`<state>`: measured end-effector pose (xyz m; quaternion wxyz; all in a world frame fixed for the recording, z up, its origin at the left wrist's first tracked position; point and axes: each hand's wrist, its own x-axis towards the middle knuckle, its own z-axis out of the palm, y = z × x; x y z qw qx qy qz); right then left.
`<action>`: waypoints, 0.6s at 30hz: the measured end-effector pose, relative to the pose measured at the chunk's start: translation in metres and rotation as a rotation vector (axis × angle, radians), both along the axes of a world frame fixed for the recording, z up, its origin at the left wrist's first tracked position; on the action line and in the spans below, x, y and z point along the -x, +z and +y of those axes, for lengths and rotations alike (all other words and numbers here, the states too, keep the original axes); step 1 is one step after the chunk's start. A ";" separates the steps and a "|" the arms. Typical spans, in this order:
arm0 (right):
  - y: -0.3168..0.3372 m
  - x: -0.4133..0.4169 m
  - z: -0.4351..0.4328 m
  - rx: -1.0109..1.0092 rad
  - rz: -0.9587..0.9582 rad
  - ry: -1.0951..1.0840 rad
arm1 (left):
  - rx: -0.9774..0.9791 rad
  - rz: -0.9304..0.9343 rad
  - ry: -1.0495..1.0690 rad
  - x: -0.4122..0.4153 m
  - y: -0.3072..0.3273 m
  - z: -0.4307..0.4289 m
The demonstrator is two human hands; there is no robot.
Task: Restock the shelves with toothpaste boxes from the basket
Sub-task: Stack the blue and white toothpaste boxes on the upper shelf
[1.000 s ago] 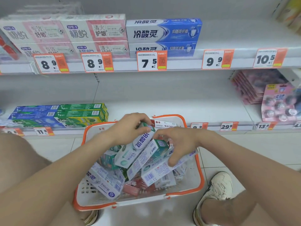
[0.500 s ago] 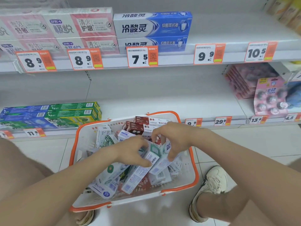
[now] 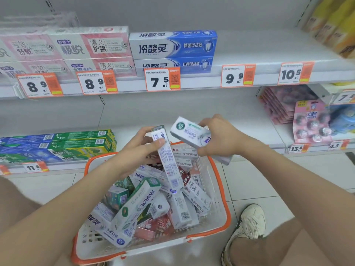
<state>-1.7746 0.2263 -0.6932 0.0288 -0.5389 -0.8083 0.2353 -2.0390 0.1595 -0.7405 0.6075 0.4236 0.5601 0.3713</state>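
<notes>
Both hands have risen out of the basket (image 3: 221,200), each with 1 toothpaste box. Left hand (image 3: 139,149) grips a long white box (image 3: 170,166) near its upper end, slanting down over the pile; right hand (image 3: 221,140) clasps a white-green box (image 3: 189,132) above the far rim, before the lower shelf (image 3: 124,120).

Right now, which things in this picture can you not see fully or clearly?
Head view only.
Lower boxes in basket: buried under upper boxes.
Toothpaste box in right hand: partly covered by it.
Yellow packs: blurred, cut by right edge.
Price tags, small print: too small.
</notes>
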 end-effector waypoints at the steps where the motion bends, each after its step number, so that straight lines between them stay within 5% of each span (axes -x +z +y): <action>1: 0.004 0.003 -0.002 0.095 0.155 -0.097 | -0.011 -0.077 0.023 -0.002 0.003 0.000; 4: 0.014 0.016 -0.011 0.419 0.559 -0.362 | -0.033 -0.233 0.054 -0.007 0.010 0.001; 8: 0.026 0.022 -0.021 0.495 0.673 -0.498 | -0.014 -0.291 0.082 -0.005 0.018 0.002; 14: 0.037 0.024 -0.026 0.465 0.795 -0.529 | -0.054 -0.249 0.075 -0.004 0.036 0.004; 18: 0.045 0.020 -0.022 0.291 0.933 -0.618 | -0.122 0.017 0.113 -0.013 0.048 0.009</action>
